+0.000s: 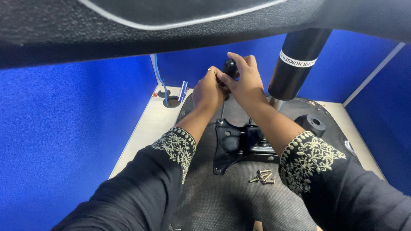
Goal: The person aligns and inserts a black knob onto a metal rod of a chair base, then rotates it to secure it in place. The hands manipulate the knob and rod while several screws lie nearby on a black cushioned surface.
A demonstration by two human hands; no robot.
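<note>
1. I take the black mounting plate (239,145) as my landmark: it lies flat on the dark underside of an upturned chair seat (222,201), which rests on a pale desk (143,128).
2. Beyond the plate, at the far end of a thin lever rod (222,112) rising from its far left corner, sits a black knob (230,67).
3. My left hand (208,90) is clenched around the rod just below the knob; my right hand (246,81) is cupped over the knob, fingers closed on it.
4. Just right of the hands, the black gas cylinder (295,64) stands up from the plate.
5. Near the plate's close edge lies a small heap of loose screws (263,176), so I judge the plate is not yet fully fastened; at least one hole in its near left corner looks empty.
6. Right of the plate a black round bush (313,124) lies unattached.
7. I judge the work to be about midway.
</note>
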